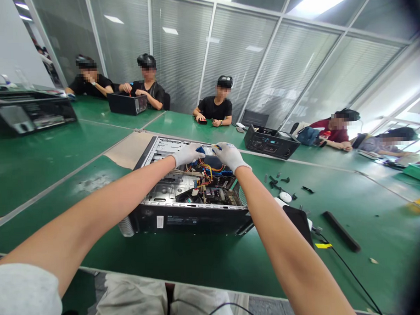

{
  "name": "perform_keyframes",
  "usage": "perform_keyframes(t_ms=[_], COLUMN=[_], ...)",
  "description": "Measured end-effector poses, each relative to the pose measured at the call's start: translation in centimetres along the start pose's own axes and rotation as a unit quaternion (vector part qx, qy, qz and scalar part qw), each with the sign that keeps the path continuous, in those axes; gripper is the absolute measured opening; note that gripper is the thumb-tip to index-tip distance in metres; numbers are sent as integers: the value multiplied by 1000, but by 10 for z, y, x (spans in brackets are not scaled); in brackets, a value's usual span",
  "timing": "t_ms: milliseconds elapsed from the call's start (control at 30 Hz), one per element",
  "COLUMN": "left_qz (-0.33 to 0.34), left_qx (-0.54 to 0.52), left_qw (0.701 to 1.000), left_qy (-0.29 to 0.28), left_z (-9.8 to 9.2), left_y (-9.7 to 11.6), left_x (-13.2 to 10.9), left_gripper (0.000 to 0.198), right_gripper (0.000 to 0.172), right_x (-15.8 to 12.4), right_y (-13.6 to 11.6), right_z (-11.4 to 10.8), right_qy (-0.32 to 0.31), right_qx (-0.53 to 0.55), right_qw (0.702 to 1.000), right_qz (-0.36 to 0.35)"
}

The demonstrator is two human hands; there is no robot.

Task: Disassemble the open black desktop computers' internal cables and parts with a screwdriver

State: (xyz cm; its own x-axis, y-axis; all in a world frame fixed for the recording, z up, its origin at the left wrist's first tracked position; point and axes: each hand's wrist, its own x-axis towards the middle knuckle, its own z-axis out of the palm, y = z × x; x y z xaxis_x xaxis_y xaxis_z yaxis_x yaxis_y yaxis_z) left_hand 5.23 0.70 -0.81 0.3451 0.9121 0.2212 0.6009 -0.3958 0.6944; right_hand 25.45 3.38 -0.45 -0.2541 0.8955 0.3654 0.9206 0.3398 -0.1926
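- Head view: the open computer case [194, 220] sits on the green surface [217, 263] straight ahead of the wearer, its open face upward.
- Already done, judging by how it lies: no cover lies over the inside, so the metal plate [169, 186] and boards are exposed.
- Not yet done, if everything is to come out: the coloured cables [206, 169] bunch near the middle, and much of the hardware sits inside.
- Gloved left hand [189, 154] and right hand [229, 156] meet the far part of the case, close together; each grip looks narrow — whether either pinches something, I cannot tell.
- Small black parts [275, 180], a white round piece [285, 196] and a black bar [341, 231] lie to the right — whether they came from this case is unclear.
- Overall, the work seems partway: opened, far from stripped.
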Motion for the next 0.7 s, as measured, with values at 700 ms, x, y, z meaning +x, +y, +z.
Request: perform_keyframes(t_ms=[700], left_qz=[45], left_qx=[-3], left_qw=[997], left_qy=[59], left_z=[-3], left_y=[-10], left_x=[7], left_gripper=[30], right_gripper=[36], right_x=[-5], right_y=[-12], right_z=[-3], right_qy=[154], right_qx=[198], right_qw=[968], right_qz=[14])
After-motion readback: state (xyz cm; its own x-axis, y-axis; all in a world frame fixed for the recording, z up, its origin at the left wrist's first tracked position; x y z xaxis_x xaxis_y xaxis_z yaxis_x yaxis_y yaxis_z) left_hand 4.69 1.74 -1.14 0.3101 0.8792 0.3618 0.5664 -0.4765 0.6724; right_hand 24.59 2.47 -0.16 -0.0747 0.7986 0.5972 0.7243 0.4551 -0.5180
